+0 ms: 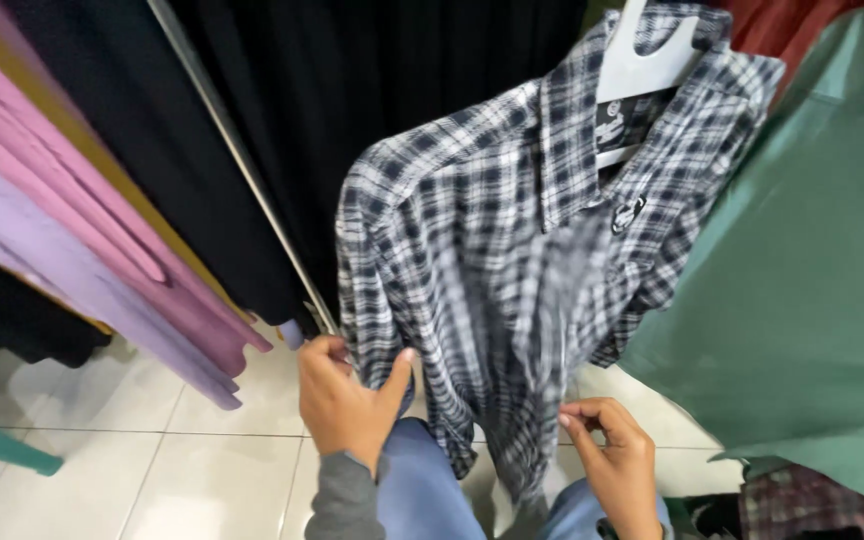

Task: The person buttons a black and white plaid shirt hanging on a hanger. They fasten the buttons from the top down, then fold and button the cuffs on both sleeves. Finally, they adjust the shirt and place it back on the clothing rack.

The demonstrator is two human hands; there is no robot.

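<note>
Left hand: I see my left hand [344, 400] pinched shut on the lower left edge of the plaid shirt [512, 260], thumb raised against the cloth, fingers curled behind it; a grey cuff shows at the wrist.
Right hand: my right hand [614, 462] is partly curled, fingertips pinching the shirt's hem low on its other side.
Plaid shirt: black, grey and white check, hanging from above and spread between my two hands; its collar lies well above the right hand, its hem is touching both.
Hanger: a white plastic hanger [647, 60] carries the shirt at the collar, far above both hands.
Garments left of the left hand: pink and lilac cloth [82, 230] hangs up and to the left; black fabric [352, 110] hangs directly above that hand, behind the shirt.
Rail: a thin metal bar [252, 180] runs diagonally down to a point just above the left hand.
Garment right of the right hand: green cloth [812, 280] hangs near, overlapping the shirt's far sleeve.
Below the hands: blue jeans [422, 490] between them, and white floor tiles [192, 470] under and left of the left hand.
</note>
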